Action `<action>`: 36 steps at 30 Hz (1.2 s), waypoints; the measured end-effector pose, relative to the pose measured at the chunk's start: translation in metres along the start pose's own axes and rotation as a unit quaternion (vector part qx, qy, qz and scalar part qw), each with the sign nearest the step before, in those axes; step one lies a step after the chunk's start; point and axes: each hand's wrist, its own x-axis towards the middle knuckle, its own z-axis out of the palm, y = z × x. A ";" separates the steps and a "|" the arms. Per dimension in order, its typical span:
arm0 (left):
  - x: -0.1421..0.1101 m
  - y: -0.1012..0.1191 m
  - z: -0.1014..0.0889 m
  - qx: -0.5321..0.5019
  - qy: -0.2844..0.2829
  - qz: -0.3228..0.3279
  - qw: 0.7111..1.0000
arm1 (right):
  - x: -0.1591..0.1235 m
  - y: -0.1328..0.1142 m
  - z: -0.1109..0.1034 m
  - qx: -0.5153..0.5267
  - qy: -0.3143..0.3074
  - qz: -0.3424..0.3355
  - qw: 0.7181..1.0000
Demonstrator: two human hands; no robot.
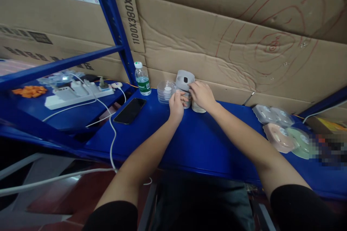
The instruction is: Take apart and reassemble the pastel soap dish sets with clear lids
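Note:
My right hand [202, 96] has its fingertips on the right edge of a grey, rounded plastic piece [182, 79] with a dark square on its face. That piece sits tilted on top of a stack of grey containers [187, 103]. In front of the stack is my left hand [177, 107], fingers loosely bent and apart, with nothing visible in them. Just left of it stands a stack of clear plastic containers [163, 95] with a whitish round part inside. Below my right hand a beige round stack [198, 108] is partly hidden.
A water bottle [142, 81] and a black phone [130, 110] are to the left on the blue table [206, 148]. Farther left are a white power strip [78, 94], cables and orange pieces [30, 91]. Several coloured containers [278, 136] lie at right. Cardboard [189, 32] walls the back.

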 end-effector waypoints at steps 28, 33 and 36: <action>-0.018 -0.003 -0.010 0.301 -0.173 0.312 0.884 | -0.230 0.176 -0.073 -0.179 -0.113 0.333 0.919; -0.025 -0.003 -0.006 0.363 -0.217 0.328 0.845 | -0.267 0.165 -0.071 -0.146 -0.208 0.335 0.907; -0.026 -0.003 -0.005 0.378 -0.232 0.322 0.836 | -0.264 0.134 -0.064 -0.091 -0.151 0.240 0.954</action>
